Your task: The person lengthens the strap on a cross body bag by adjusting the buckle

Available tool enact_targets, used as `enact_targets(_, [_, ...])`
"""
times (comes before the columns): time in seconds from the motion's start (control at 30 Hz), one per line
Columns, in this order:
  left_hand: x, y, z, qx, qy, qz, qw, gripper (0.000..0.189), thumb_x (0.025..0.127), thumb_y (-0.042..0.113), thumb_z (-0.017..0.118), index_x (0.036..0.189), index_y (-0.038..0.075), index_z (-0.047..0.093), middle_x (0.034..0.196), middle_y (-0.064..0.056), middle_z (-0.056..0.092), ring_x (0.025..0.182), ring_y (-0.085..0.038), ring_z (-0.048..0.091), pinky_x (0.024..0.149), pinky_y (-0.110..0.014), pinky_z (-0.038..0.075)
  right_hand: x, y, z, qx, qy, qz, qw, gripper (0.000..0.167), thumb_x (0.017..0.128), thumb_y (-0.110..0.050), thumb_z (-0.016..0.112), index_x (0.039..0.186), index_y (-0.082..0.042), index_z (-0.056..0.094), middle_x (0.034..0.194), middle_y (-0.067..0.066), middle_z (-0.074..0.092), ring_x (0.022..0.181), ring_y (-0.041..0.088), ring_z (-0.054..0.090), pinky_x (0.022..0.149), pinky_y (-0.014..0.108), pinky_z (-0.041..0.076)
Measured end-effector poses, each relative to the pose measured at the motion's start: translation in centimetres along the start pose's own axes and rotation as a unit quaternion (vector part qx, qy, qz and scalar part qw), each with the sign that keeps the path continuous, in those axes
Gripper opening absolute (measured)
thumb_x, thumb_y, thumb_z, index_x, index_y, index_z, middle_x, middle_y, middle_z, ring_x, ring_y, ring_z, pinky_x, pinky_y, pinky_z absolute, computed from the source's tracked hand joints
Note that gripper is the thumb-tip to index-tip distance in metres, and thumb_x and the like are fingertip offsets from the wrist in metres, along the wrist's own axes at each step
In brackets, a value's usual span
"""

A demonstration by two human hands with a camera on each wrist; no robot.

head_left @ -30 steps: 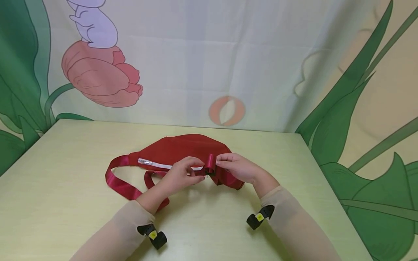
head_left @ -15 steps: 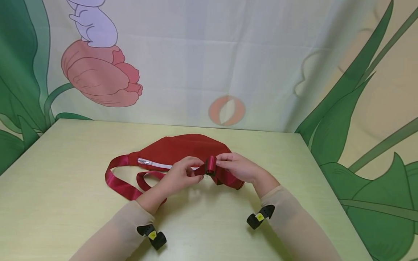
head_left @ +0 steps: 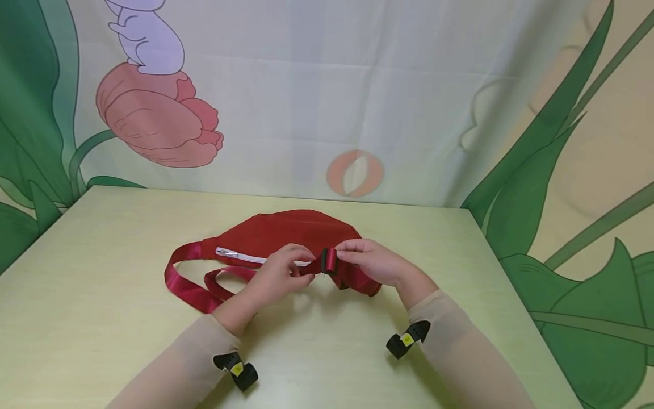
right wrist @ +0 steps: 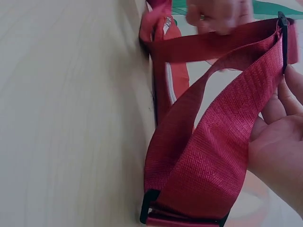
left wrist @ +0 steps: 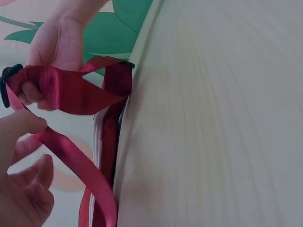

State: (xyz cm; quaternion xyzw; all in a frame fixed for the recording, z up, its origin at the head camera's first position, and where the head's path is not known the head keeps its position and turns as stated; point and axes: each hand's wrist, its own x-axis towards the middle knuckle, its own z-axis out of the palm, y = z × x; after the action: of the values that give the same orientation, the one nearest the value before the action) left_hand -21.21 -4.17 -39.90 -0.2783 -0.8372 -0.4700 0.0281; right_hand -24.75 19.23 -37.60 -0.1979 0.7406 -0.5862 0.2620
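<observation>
The red strap [right wrist: 215,146] is pinched by the left grip [head_left: 280,271] at nine o'clock of a black slider [head_left: 324,261] and by the right grip [head_left: 376,263] at three; if either is relaxed, the strap could be twisted or dragged loose. Two grips, one slider, one further buckle [right wrist: 147,208], one white zip [head_left: 250,259] and one waist bag [head_left: 296,232] are counted, the bag laid toward twelve o'clock on the surface [head_left: 317,352].

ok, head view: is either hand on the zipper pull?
No, the zipper pull sits at the left end of the red bag, clear of the left hand and right hand, both near the black buckle.
</observation>
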Motion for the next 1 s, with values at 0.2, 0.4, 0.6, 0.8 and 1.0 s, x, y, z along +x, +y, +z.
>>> enact_targets(0.2, [0.1, 0.3, 0.1, -0.011, -0.015, 0.01, 0.9998, 0.046, 0.078, 0.007, 0.075, 0.121, 0.006, 0.059, 0.117, -0.012, 0.054, 0.071, -0.017, 0.057, 0.065, -0.027, 0.051, 0.0, 0.1, 0.0, 0.007, 0.006, 0.003, 1.0, 0.026, 0.095, -0.019, 0.053, 0.11, 0.0, 0.061, 0.101, 0.007, 0.063, 0.101, 0.023, 0.055, 0.094, 0.04, 0.039])
enact_targets(0.4, [0.4, 1.0, 0.4, -0.033, -0.016, 0.025, 0.999, 0.04, 0.078, 0.007, 0.075, 0.116, 0.009, 0.062, 0.116, -0.008, 0.054, 0.079, -0.024, 0.059, 0.069, -0.029, 0.052, 0.1, 0.1, 0.3, -0.012, 0.005, 0.006, 0.9999, 0.026, 0.095, -0.018, 0.053, 0.111, 0.0, 0.061, 0.104, 0.008, 0.063, 0.103, 0.025, 0.054, 0.093, 0.04, 0.039])
enact_targets(0.6, [0.1, 0.9, -0.4, 0.031, 0.005, 0.005, 0.9995, 0.035, 0.076, 0.01, 0.078, 0.109, 0.008, 0.066, 0.113, -0.006, 0.056, 0.076, -0.02, 0.058, 0.064, -0.024, 0.051, -0.1, -0.1, 0.3, -0.048, 0.021, 0.015, 0.9985, 0.025, 0.095, -0.021, 0.054, 0.111, -0.003, 0.062, 0.102, 0.007, 0.063, 0.1, 0.023, 0.055, 0.092, 0.039, 0.04])
enact_targets(0.8, [0.0, 1.1, -0.6, 0.118, 0.011, -0.006, 0.9929, 0.038, 0.074, 0.016, 0.08, 0.108, 0.008, 0.066, 0.113, -0.005, 0.055, 0.086, -0.018, 0.058, 0.071, -0.028, 0.052, 0.0, -0.3, 1.0, -0.05, 0.031, 0.013, 0.9982, 0.025, 0.095, -0.021, 0.055, 0.11, -0.003, 0.062, 0.096, 0.009, 0.064, 0.092, 0.025, 0.06, 0.089, 0.038, 0.043])
enact_targets(1.0, [-0.2, 2.2, 0.1, 0.187, -0.017, 0.024, 0.982, 0.068, 0.075, 0.027, 0.08, 0.133, 0.01, 0.05, 0.124, -0.006, 0.052, 0.104, -0.02, 0.057, 0.081, -0.033, 0.051, 0.1, -0.6, 2.2, -0.117, 0.076, -0.01, 0.9902, 0.023, 0.094, -0.021, 0.057, 0.107, -0.004, 0.065, 0.098, 0.004, 0.064, 0.092, 0.019, 0.056, 0.085, 0.034, 0.044])
